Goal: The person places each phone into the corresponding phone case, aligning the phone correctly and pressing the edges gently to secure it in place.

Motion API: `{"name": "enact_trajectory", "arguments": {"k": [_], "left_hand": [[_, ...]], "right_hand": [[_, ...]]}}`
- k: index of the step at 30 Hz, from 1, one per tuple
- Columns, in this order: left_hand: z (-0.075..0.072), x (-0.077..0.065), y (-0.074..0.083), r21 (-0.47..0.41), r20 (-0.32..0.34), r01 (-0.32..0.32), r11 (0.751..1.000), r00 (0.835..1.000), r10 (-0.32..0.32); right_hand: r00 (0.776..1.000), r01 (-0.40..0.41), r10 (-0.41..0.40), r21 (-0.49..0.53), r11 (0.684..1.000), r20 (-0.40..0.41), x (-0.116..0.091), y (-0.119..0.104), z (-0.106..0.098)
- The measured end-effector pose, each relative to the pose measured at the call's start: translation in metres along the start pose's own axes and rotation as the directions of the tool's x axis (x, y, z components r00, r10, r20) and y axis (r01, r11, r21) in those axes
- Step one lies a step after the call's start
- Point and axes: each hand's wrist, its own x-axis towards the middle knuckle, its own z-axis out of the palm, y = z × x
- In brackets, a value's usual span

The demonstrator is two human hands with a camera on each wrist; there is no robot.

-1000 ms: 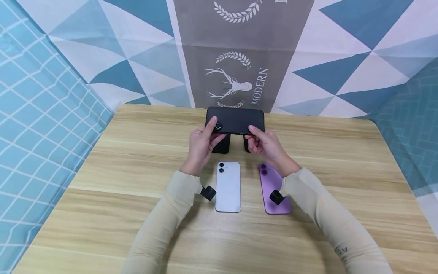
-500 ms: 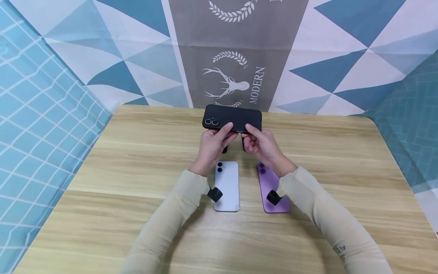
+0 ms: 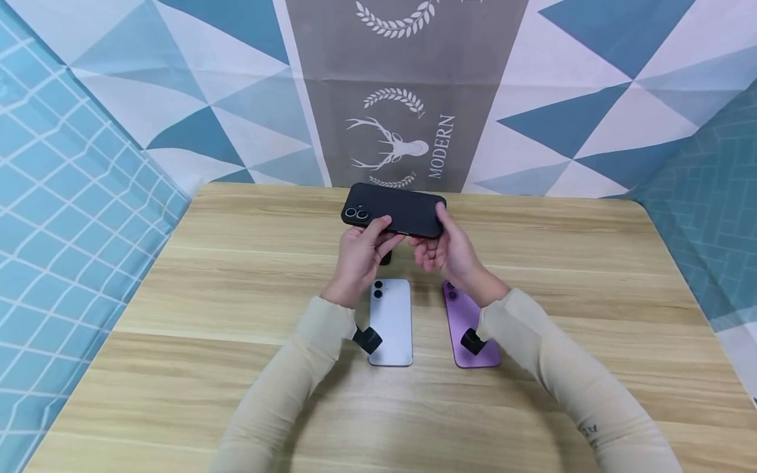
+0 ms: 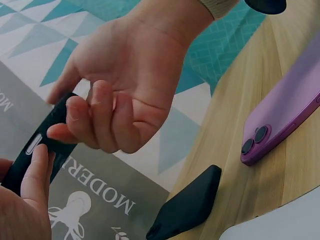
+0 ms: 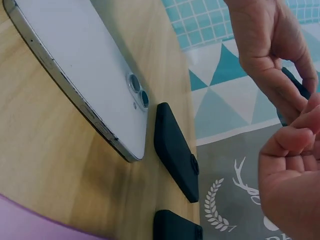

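Both hands hold a black phone [image 3: 402,211] sideways above the back of the table, its two ringed lenses at the left end. My left hand [image 3: 362,257] pinches its lower long edge, thumb on the back and fingers beneath. At the right end, the thumb of my right hand [image 3: 452,253] presses the corner, while its other fingers curl below. A pale slot shows on the phone's edge in the left wrist view. A white phone [image 3: 393,328] and a purple phone [image 3: 464,322] lie lens side up under the wrists, the purple one partly covered.
Two black phone-shaped slabs lie behind the white and purple phones: one slab [image 5: 175,155] and a second slab [image 5: 175,227] in the right wrist view. The wooden table [image 3: 177,368] meets a patterned cloth backdrop [image 3: 402,59] at its far edge.
The black phone has shifted left and tilted, its right end dropping. My left thumb has slid off the lens end toward the middle; my right thumb has moved out to the right corner.
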Motion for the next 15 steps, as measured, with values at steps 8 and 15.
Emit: {"name": "enact_trajectory", "arguments": {"k": [8,15], "left_hand": [[-0.006,-0.004,0.007,0.049,-0.038,0.060,0.997,0.998,-0.058],[-0.007,-0.008,0.011,0.099,-0.003,0.089,0.991,0.996,-0.089]], "right_hand": [[0.994,-0.064,0.067,0.029,0.997,-0.091,0.001,-0.006,-0.005],[0.995,-0.044,0.041,-0.033,0.998,-0.091,0.006,-0.012,-0.004]]}}
